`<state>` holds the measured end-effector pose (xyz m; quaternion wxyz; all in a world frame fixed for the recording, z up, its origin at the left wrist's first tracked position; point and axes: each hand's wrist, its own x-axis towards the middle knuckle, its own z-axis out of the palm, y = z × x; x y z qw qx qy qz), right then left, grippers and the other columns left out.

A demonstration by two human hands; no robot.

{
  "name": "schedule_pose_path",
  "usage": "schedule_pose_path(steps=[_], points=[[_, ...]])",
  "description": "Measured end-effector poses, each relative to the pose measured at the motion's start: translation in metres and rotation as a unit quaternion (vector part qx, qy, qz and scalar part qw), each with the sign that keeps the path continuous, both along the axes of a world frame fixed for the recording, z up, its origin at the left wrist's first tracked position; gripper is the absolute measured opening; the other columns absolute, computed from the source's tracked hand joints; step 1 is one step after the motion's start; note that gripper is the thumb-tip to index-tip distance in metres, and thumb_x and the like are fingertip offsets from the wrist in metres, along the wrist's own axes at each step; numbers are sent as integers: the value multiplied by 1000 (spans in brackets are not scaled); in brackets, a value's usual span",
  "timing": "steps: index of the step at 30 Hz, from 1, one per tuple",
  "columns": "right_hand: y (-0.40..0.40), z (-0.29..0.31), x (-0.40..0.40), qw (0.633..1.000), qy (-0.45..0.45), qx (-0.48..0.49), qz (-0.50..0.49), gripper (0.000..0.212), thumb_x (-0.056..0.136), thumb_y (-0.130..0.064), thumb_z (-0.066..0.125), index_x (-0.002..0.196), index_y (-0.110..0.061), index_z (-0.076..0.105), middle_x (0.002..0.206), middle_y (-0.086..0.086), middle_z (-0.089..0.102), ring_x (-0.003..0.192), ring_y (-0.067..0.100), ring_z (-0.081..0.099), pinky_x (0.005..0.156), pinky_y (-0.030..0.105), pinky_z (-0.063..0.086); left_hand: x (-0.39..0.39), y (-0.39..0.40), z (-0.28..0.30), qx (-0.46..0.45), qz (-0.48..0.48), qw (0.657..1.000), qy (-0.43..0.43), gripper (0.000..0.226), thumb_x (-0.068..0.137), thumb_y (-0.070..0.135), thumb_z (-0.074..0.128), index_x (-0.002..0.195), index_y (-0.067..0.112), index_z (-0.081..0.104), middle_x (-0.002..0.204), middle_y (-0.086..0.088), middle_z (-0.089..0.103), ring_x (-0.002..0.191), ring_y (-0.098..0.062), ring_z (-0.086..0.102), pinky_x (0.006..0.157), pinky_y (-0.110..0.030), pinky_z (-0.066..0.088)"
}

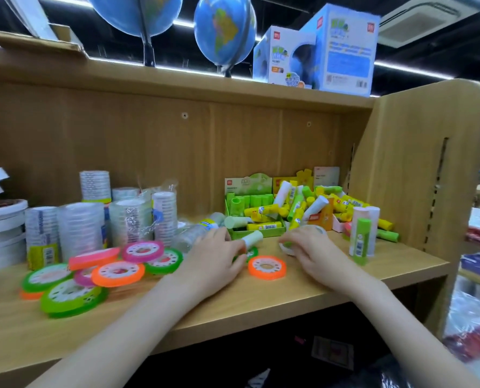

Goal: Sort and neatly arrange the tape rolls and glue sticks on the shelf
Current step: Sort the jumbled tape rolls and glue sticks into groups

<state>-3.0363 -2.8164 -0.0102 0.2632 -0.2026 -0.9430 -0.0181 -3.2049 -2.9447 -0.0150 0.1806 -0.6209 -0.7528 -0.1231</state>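
On the wooden shelf (261, 306) my left hand (215, 259) grips a pale green and white glue stick (253, 238), with a green tape roll (250, 254) lying partly hidden beneath it. My right hand (309, 247) curls over a white and green tape roll (286, 247) on the board. An orange tape roll (267, 267) lies flat between my hands. A green display box (251, 211) holds upright green glue sticks. Beside it, a heap of yellow and green glue sticks (323, 205) spills over an orange box.
Several coloured tape rolls (104, 270) lie scattered at front left. Wrapped stacks of clear tape (98, 219) stand behind them, with white tubs (0, 228) at far left. A tall green glue stick (360, 239) stands at right. Globes (225, 32) and boxes (317, 51) sit on top.
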Motion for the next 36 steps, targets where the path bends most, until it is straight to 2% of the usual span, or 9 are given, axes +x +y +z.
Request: schedule_pose_path(steps=[3,7,10,14,18,23,25,30,36], points=[[14,7,10,987,-77,63,-123,38,93,-12,39,129,-18,50,133,0,50,126,20,41,103,34,28,1,-4,-2,4,6,1000,17,29,97,32,35,124,33,48,111,-1,40,110,-19,41,90,-30,29],[21,9,14,985,-119,44,-118,29,94,-18,43,119,-18,57,129,0,49,119,20,44,95,38,42,2,-16,-1,19,-12,1000,-18,32,98,24,35,125,34,48,114,0,40,99,-22,47,87,-30,33],[21,12,13,987,-121,34,-102,25,95,-17,45,115,-16,60,126,3,49,118,20,44,98,37,38,2,-25,-3,47,-29,998,-1,33,96,24,35,121,31,55,116,-1,44,108,-23,45,90,-32,31],[14,13,9,999,13,-10,-50,25,97,-16,46,116,-12,61,118,5,53,113,20,49,82,28,22,1,-24,-7,81,-19,997,7,27,94,21,41,112,24,61,116,0,48,110,-23,44,94,-35,31],[15,12,1,982,150,-114,-24,22,94,-16,52,111,-7,63,105,6,61,99,19,55,76,22,39,1,-23,-10,110,-33,993,22,34,83,27,35,97,19,65,103,-4,57,96,-27,56,84,-43,42],[19,8,-8,921,295,-256,7,13,95,-10,49,99,-10,61,94,9,63,75,15,65,61,17,50,8,-25,-7,89,-39,995,21,66,77,45,8,112,21,58,117,0,51,111,-21,47,95,-36,31],[22,10,-8,905,340,-253,21,13,95,-9,48,95,-12,61,89,9,63,64,3,65,64,26,53,6,-25,-9,95,-40,995,16,66,77,45,7,111,22,58,117,2,51,112,-19,46,95,-35,29],[23,27,-2,898,366,-240,44,15,95,-8,49,101,-9,63,93,9,64,67,4,62,61,14,51,3,-24,-11,98,-40,994,10,64,79,47,7,114,24,56,118,4,49,113,-17,45,95,-32,28],[5,34,1,896,352,-260,68,14,94,-13,52,100,-15,64,96,3,64,74,19,66,72,30,54,1,-28,-11,95,-39,995,15,65,77,47,9,112,22,58,116,1,51,111,-20,47,93,-34,30]])
